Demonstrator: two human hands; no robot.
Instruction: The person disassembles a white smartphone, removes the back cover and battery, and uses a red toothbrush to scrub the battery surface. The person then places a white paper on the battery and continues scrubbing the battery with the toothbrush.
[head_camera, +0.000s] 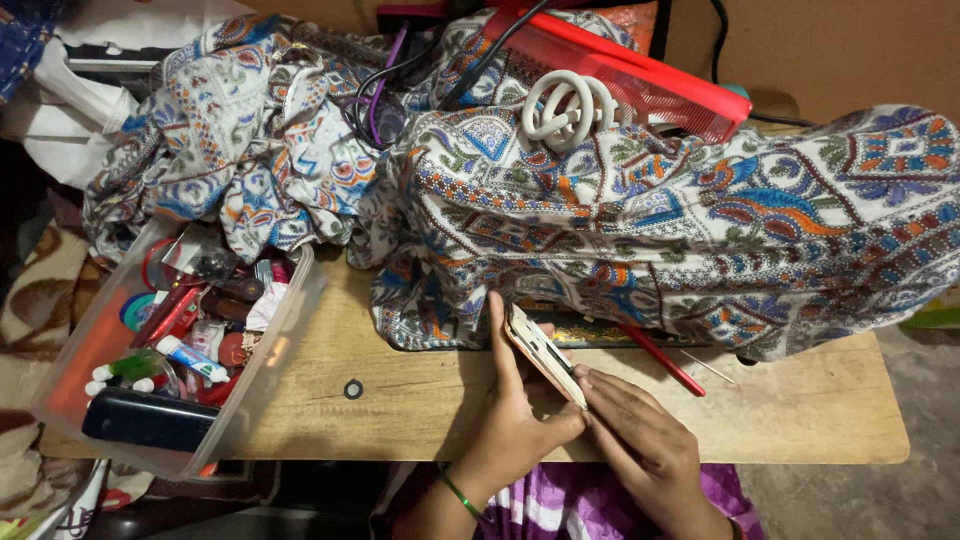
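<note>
The left hand (515, 420) grips a slim mobile phone (543, 353) from below, thumb and fingers clamped along its edges, holding it tilted above the front edge of the wooden table (420, 400). The right hand (640, 440) rests against the phone's lower end, fingertips touching it; whether those fingers close on it cannot be told. A green bangle (460, 494) circles the left wrist. At the table's left end sits a clear plastic box (275, 345), open-topped, containing a white tube with a blue-and-red label (192, 358), a dark rectangular case (150, 420), red pens (170, 313) and small round tins. A small black ring (353, 389) lies on the bare wood beside the box. A patterned cloth (640, 220) covers a bulky object behind the phone. On the cloth rest a white coiled bulb (570, 105) and a red comb (640, 75). A red pencil (662, 360) lies just right of the phone.
</note>
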